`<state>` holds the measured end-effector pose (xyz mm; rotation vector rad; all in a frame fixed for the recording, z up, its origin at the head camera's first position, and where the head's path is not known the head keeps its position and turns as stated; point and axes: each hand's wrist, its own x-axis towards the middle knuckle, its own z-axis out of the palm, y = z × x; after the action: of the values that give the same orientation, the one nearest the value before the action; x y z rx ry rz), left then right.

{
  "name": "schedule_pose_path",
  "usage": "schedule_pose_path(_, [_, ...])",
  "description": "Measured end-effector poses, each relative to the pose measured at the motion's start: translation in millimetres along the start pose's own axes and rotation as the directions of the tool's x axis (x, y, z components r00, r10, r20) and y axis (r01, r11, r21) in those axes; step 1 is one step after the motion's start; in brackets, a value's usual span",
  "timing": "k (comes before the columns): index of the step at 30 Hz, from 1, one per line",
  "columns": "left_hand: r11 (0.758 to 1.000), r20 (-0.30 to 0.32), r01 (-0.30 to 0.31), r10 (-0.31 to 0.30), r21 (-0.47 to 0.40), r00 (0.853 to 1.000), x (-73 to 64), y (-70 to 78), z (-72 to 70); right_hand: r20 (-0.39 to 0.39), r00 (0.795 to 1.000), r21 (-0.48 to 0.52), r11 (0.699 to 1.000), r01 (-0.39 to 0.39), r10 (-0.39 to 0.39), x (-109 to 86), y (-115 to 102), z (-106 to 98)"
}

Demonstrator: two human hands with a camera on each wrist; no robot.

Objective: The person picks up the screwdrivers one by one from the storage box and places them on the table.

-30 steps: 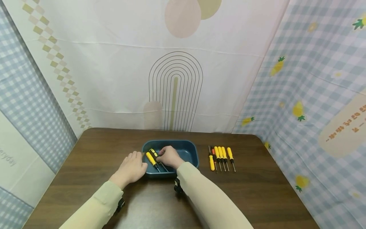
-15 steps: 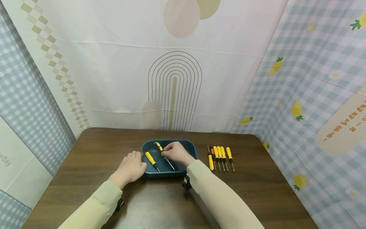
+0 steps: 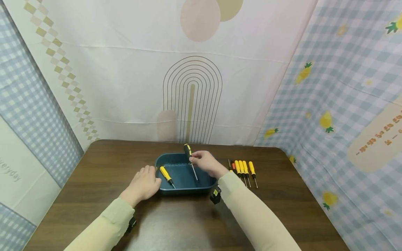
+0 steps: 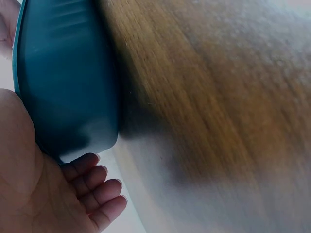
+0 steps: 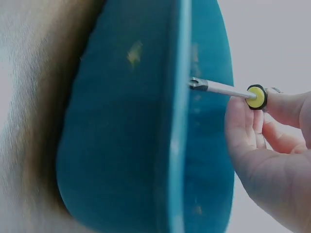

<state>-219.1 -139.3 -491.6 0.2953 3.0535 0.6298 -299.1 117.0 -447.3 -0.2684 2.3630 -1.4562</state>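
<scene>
My right hand [image 3: 207, 163] pinches a black-and-yellow screwdriver [image 3: 187, 150] between thumb and fingers, over the blue tray [image 3: 185, 191]. Its handle points up and away, and the shank slants down toward the tray's inside. In the right wrist view the screwdriver's metal shank [image 5: 223, 89] and cross-shaped tip show above the tray's rim. My left hand [image 3: 145, 184] rests against the tray's left end with its fingers extended; the left wrist view shows the palm and fingertips [image 4: 109, 208] right at the tray's corner. Inside the tray, on the left, lies a yellow-handled screwdriver [image 3: 165, 173].
To the right of the tray, several screwdrivers [image 3: 242, 168] lie in a row on the brown wooden table [image 3: 282, 202], mostly yellow-handled, one red and black. My right sleeve and hand partly cover the row's left end. A patterned cloth [image 3: 132, 87] hangs behind the table.
My right hand has lifted the black-and-yellow screwdriver from beside the yellow one and carried it rightward and up. My left hand has stayed at the tray's end.
</scene>
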Motion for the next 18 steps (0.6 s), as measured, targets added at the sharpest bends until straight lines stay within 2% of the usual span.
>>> schedule_pose_path(5, [1.0, -0.001, -0.002, 0.002, 0.003, 1.0, 0.9, -0.4, 1.0, -0.024, 0.999, 0.112, 0.993, -0.022, 0.024, -5.2, 2.5, -22.9])
schedule_pose_path(11, [1.0, -0.005, -0.003, 0.003, 0.007, 1.0, 2.6, -1.7, 2.2, -0.077, 0.995, 0.116, 0.992, -0.054, 0.063, -14.5, 9.5, -51.9])
schedule_pose_path(18, [1.0, 0.004, 0.002, -0.002, -0.001, 1.0, 2.0, -2.3, 1.7, -0.086, 0.993, 0.1, 0.993, -0.068, 0.077, -27.7, 19.9, -81.9])
